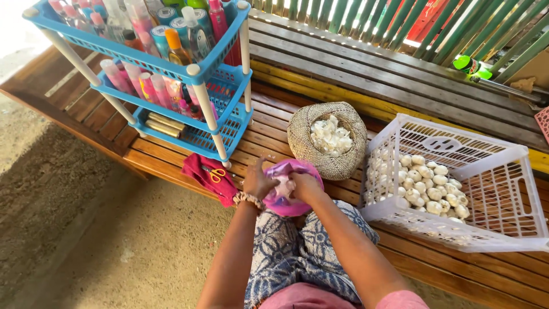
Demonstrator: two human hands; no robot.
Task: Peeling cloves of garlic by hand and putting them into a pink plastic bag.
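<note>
My left hand (257, 182) and my right hand (306, 186) meet over a pink plastic bowl (286, 205) that rests on my lap. Between their fingers they grip a white garlic bulb (284, 186). My left wrist wears a beaded bracelet (247, 199). Just beyond the bowl stands a woven straw basket (331, 163) holding white peeled garlic pieces (330, 136). To the right sits a white plastic crate (509, 171) with several whole garlic bulbs (429, 183) in it.
A blue three-tier plastic rack (220, 86) filled with bottles and tubes stands at the left on the wooden slatted bench (343, 68). A red cloth (214, 183) with yellow-handled scissors (216, 173) lies beside my left hand. A green bottle (472, 64) lies far right. Sandy ground lies below left.
</note>
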